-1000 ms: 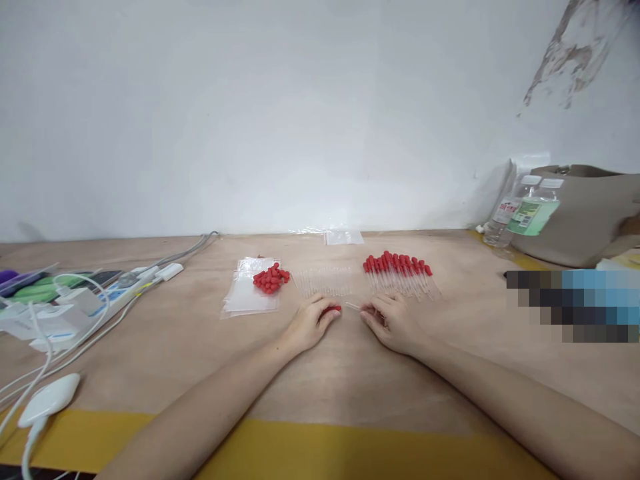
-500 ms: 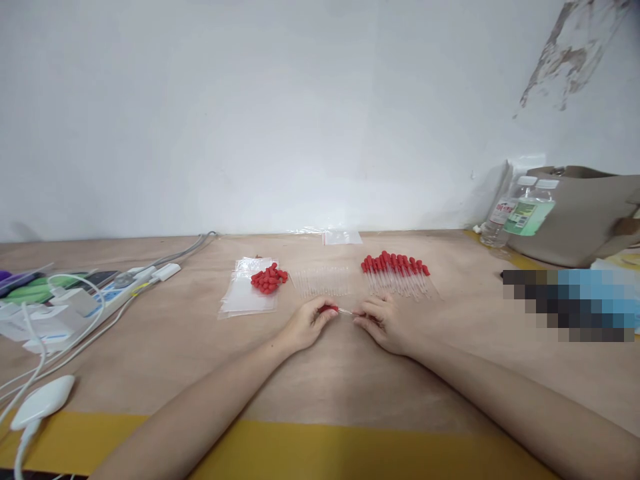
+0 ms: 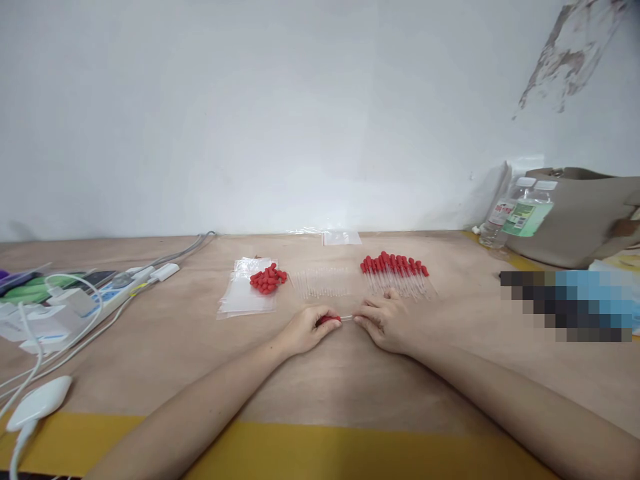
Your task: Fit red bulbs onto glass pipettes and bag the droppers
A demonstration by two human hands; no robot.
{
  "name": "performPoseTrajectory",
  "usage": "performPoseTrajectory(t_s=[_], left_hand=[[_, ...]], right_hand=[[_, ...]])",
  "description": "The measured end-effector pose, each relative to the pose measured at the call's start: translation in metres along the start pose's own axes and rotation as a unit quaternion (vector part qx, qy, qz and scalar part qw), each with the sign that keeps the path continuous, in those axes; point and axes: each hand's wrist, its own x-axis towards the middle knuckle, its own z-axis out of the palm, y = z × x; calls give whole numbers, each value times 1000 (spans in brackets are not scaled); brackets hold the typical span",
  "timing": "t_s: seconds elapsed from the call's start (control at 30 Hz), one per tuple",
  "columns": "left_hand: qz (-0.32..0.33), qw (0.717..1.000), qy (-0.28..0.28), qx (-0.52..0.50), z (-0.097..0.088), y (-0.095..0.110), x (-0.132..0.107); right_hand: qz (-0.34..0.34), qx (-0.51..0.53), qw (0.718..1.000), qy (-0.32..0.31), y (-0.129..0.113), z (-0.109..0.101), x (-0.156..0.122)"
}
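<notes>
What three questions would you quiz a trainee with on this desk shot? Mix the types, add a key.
1. Multiple choice: what is the left hand holding?
A) a bottle
B) a red cap
C) a white plug
2. True or false: the right hand is holding a clear tube.
3. Fill in the blank: the loose clear tubes lie on the desk between the pile of red caps and the ____.

Key:
1. B
2. True
3. red-capped tubes
</notes>
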Motion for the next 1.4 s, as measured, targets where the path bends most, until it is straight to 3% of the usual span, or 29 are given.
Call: performPoseTrajectory(t_s=[0.3, 0.7, 0.87, 0.97, 1.03, 1.13, 1.2, 1.4], left_hand=[[29, 999, -1, 31, -1, 1, 0], [98, 992, 8, 76, -1, 0, 3], [102, 993, 35, 57, -4, -2, 6], [68, 992, 86, 54, -8, -9, 5], [25, 992, 108, 64, -10, -16, 4], [-19, 993, 89, 73, -13, -25, 4], [-23, 994, 74, 73, -13, -26, 4], [-16, 995, 71, 72, -13, -24, 4]], right_hand=[[24, -8, 998, -63, -10, -5, 7], [45, 90, 990, -102, -8, 14, 13], [73, 130, 982, -116, -12, -1, 17], [86, 194, 970, -122, -9, -6, 18], [121, 231, 961, -89, -1, -4, 20], [243, 222, 944, -10, 22, 1, 26], [320, 185, 929, 21, 41, 2, 33], [416, -7, 909, 30, 73, -2, 55]])
